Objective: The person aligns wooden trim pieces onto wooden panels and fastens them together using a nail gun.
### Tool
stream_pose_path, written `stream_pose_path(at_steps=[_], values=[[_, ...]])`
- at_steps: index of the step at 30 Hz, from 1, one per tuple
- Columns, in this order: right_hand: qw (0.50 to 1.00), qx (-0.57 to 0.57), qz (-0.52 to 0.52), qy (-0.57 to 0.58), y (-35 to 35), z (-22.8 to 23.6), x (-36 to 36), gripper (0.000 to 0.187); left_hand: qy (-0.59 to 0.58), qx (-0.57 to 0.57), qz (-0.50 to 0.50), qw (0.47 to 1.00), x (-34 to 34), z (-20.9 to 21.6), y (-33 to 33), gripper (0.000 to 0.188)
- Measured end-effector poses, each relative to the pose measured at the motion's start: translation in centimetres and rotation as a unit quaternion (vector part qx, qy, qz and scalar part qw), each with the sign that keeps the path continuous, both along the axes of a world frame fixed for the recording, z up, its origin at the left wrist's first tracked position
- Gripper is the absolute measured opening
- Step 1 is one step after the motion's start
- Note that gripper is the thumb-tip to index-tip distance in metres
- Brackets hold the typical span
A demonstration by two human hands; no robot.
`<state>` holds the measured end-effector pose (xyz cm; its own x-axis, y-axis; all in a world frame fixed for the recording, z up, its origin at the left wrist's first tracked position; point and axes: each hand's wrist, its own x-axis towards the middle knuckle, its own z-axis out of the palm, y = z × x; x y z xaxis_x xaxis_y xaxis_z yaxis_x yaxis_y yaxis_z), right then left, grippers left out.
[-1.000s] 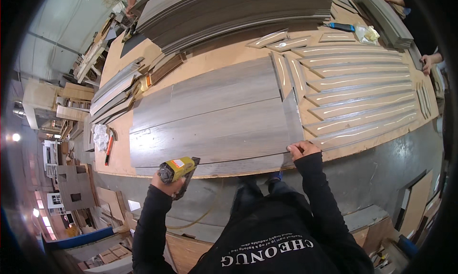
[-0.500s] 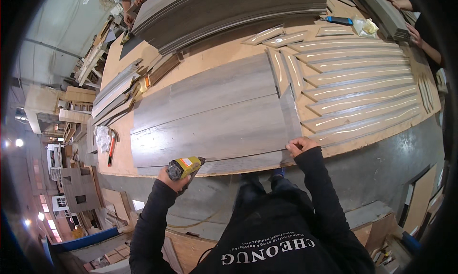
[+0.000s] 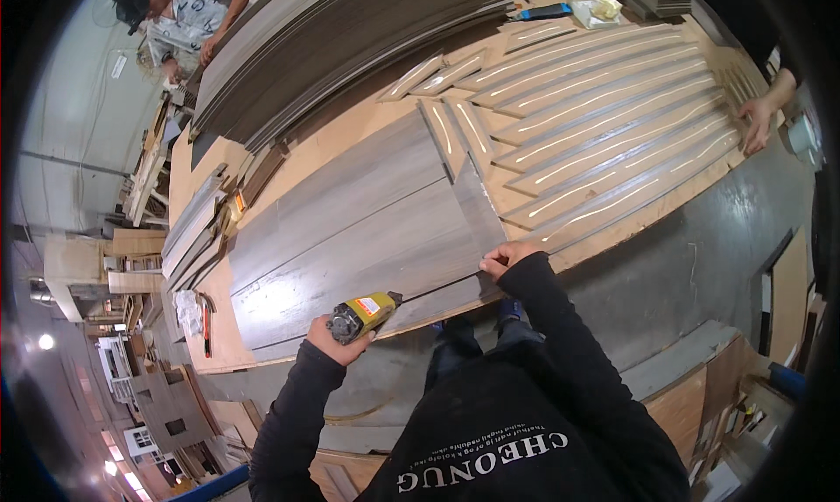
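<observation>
Left hand gripping a power tool, right hand at the panel's corner

I see the left hand wrapped around a yellow-and-black power tool, its nose toward the right, over the near edge of the large grey panel. From here I can't tell whether tool and panel touch. The panel lies flat on the wooden workbench.

The right hand is at the panel's near right corner, beside the lower end of a narrow grey crosspiece. Its fingertips are bunched close; I can't tell if they pinch anything.

Beyond, I have rows of strips bearing pale lines, a co-worker's hand near their right ends, and stacked dark boards behind.
</observation>
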<state>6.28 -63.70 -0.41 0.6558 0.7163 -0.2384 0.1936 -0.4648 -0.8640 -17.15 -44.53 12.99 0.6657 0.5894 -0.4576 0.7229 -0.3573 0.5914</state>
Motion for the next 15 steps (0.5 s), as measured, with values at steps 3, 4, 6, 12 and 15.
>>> stream_pose_path(at_steps=[3, 4, 6, 12, 15], values=[[0.999, -0.029, 0.007, 0.033, 0.2, 1.9, 0.1, 0.026, 0.035, 0.03, 0.025, 0.999, -1.0, -1.9, 0.7, 0.041], [0.999, -0.032, 0.003, 0.034, 0.1, 1.9, 0.1, 0.026, 0.036, 0.027, 0.021, 0.999, -0.8, -1.9, 0.6, 0.041], [0.999, -0.04, 0.003, 0.027, -0.2, 2.1, 0.1, 0.026, -0.009, 0.079, -0.029, 0.996, -0.5, -1.6, 0.3, 0.042], [0.999, -0.012, 0.017, 0.027, 0.1, 0.8, -0.1, 0.024, 0.027, 0.091, -0.078, 0.992, 2.0, 0.2, -0.7, 0.039], [1.0, 0.005, 0.011, 0.018, -0.5, 1.3, -0.1, 0.023, -0.016, 0.067, -0.108, 0.992, 4.7, 1.1, -2.5, 0.036]])
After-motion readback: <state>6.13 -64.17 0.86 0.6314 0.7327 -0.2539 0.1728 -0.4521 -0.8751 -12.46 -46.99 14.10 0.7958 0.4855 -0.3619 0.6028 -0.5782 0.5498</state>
